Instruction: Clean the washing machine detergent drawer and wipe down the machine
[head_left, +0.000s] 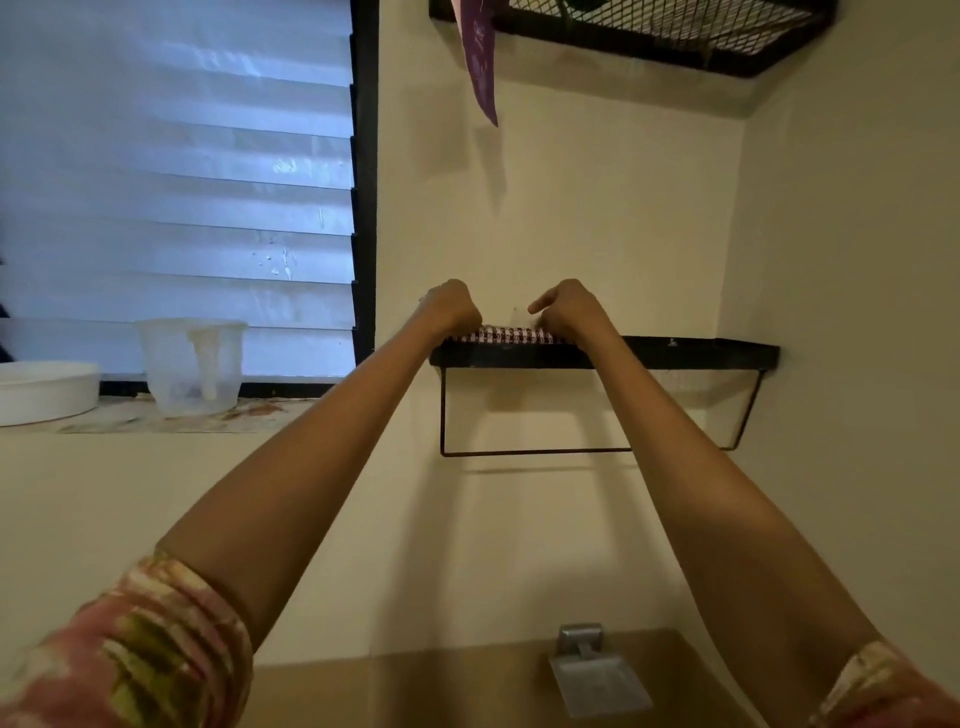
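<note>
Currently the fingers (470, 319) of the left hand (452, 306) are curled down over the left end of the checked cloth (511, 335). The right hand (569, 309) grips the cloth's right end (one digit sticks out leftward). The cloth lies along the front edge of the black wall shelf (675, 353). Both arms are stretched up. A plastic jug (192, 364) stands on the windowsill (156, 418), well to the left.

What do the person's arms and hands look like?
The left hand and right hand are bare, without gloves. The forearms are bare too. The left sleeve and right sleeve show a blotchy pink, cream and olive pattern.
</note>
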